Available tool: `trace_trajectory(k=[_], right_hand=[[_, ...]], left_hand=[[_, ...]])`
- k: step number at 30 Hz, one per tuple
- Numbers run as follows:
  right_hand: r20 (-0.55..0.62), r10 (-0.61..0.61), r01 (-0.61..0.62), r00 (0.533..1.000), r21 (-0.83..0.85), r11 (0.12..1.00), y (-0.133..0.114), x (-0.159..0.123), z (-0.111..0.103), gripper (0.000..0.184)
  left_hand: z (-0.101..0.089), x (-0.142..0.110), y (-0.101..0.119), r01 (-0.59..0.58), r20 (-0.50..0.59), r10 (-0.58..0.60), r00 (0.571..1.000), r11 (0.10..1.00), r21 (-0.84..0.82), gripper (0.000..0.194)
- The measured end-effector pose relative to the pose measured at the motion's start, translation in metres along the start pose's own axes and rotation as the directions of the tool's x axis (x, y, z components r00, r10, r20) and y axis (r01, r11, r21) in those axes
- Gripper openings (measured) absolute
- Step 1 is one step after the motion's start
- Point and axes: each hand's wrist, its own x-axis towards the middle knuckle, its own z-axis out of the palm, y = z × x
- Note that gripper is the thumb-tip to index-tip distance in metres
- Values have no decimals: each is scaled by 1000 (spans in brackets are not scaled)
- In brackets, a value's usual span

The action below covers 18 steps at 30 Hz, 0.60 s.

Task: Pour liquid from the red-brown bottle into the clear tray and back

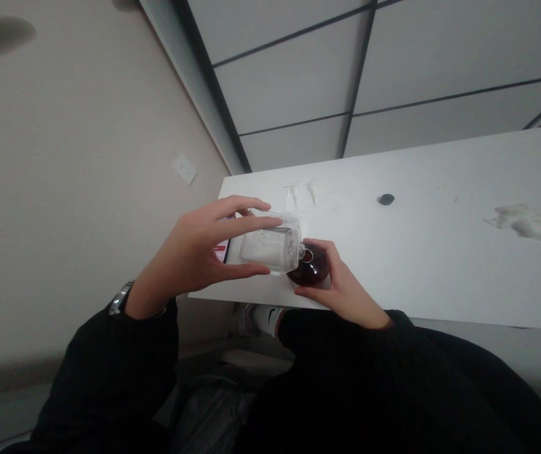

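Note:
My left hand point(204, 249) is wrapped round a clear square glass bottle point(270, 250), held on its side above the near edge of the white table point(441, 252). The bottle's neck points right and meets the mouth of a small round dark red bottle point(309, 270) that stands on the table. My right hand point(341, 284) curls round that dark bottle from the right and front. A watch point(120, 299) sits on my left wrist, and both arms wear black sleeves.
A small dark round object point(386, 199) lies mid-table, a crumpled white tissue point(523, 222) to the right, and white scraps point(303, 191) at the back. A beige wall with a socket point(184, 169) is left. A white shoe point(263, 318) shows below the table edge.

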Motion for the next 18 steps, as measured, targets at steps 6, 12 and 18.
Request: trace_trajectory(k=[6, 12, 18], right_hand=[[-5, -3, 3, 1000, 19, 1000, 1, -1, 1, 81], [-9, -17, 17, 1000, 19, 1000, 3, 0, 2, 81], [6, -2, 2, 1000, 2, 1000, 2, 0, 1, 82]], left_hand=[[-2, 3, 3, 20, 10, -20, 1000, 1000, -18, 47], [-2, 4, 4, 14, 4, -14, 1000, 1000, -22, 49], [-2, 5, 5, 5, -17, -6, 1000, 1000, -9, 64]])
